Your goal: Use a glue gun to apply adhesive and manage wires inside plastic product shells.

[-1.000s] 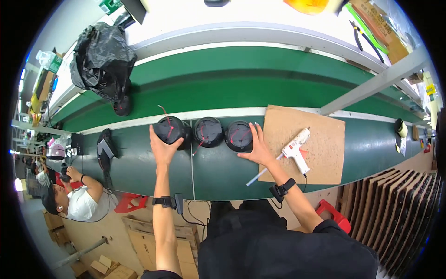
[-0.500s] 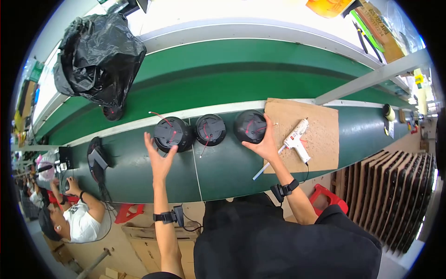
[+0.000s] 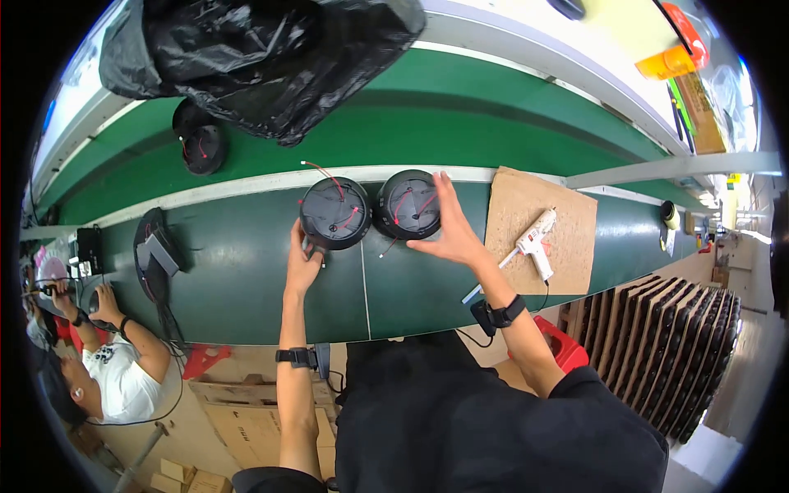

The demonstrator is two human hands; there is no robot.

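Two black round housings with thin red wires are side by side above the dark green worktop. My left hand (image 3: 305, 261) is curled round the lower left side of the left housing (image 3: 335, 215). Against the right side of the right housing (image 3: 408, 205) lies my right hand (image 3: 454, 230), its thumb at the lower edge and its fingers along the rim. Below that housing a red wire with a white connector (image 3: 382, 255) pokes out. What lies under it is hidden.
On a cardboard sheet (image 3: 509, 201) at right rests a white glue gun (image 3: 536, 243). A black plastic bag (image 3: 271, 66) hangs over the far left, near another black round part (image 3: 204, 149). A dark cabled device (image 3: 156, 255) lies left. A person (image 3: 123, 370) works at far left.
My right hand has brought the right housing leftward, close to the left one. The middle housing no longer shows, apparently covered by it. The black bag now reaches further right.
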